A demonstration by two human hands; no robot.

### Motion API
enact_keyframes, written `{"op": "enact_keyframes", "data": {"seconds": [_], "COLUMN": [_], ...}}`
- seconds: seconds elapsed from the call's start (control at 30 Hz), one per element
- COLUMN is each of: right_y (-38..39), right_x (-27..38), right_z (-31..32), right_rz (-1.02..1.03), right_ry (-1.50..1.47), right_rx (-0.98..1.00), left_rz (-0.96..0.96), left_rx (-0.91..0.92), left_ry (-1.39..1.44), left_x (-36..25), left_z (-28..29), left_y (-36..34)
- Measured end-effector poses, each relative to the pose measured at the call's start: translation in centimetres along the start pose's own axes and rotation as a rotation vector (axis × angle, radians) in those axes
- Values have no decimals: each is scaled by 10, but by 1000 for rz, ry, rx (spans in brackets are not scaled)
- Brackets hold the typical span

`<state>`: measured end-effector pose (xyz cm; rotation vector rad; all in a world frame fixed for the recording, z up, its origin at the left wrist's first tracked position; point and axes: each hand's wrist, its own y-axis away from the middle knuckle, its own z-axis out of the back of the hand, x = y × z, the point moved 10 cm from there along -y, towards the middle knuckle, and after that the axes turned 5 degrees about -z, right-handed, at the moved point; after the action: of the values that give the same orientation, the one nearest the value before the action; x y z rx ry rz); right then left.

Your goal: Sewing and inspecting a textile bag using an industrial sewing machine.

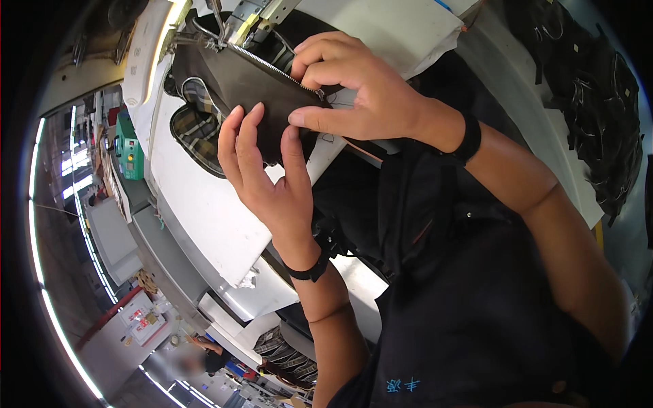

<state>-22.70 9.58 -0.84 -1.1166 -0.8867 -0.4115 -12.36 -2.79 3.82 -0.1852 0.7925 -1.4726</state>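
Room: strip lights (56, 333) are glowing along the left side, and another person (214, 360) is showing small there, well apart from the work.
Surface (204, 211): white, it is stretching beneath the work; a broad part is showing left of the left hand, giving sideways room up to a curved left edge and a nearer edge by the left wrist.
Heap (592, 109): dark pieces are lying piled on the right, beyond the right forearm.
Machine (262, 13): metal parts are standing at the far end of the work, limiting room on that side.
Green box (129, 146): it is sitting on the left, past the surface edge; its inside is not showing.
Dark piece (224, 71): brown fabric, it is lying on the surface between the machine and both hands.
Plaid lining (197, 139): it is showing inside rounded, dark-edged parts just left of the left hand.
Left hand (275, 183): it is spreading wide, fingertips and thumb resting apart on the dark piece.
Right hand (357, 85): it is curving over the right end, thumb on the fabric, fingers at the zipper; whether it is pinching cannot be told.
Zipper (272, 68): metal teeth are running from the machine toward the right hand.
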Motion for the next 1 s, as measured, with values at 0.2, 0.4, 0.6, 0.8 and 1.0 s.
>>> {"op": "enact_keyframes", "data": {"seconds": [0.2, 0.4, 0.6, 0.8, 1.0], "right_y": [-5, -20, -41, -43, -47], "right_x": [1, -1, -12, -32, -35], "right_z": [7, 1, -23, -34, -38], "right_rz": [60, 143, -19, -408, -272], "right_ry": [-17, 3, -205, -530, -292], "right_rx": [13, 205, 508, 895, 867], "left_rz": [-155, 177, 736, 805, 773], "left_rx": [-31, 154, 153, 36, 78], "left_ry": [-251, 173, 748, 1046, 1078], "left_x": [-24, -34, -20, 4, 5], "left_z": [8, -11, -65, -83, -88], "left_y": [-2, 24, 60, 58, 63]}}
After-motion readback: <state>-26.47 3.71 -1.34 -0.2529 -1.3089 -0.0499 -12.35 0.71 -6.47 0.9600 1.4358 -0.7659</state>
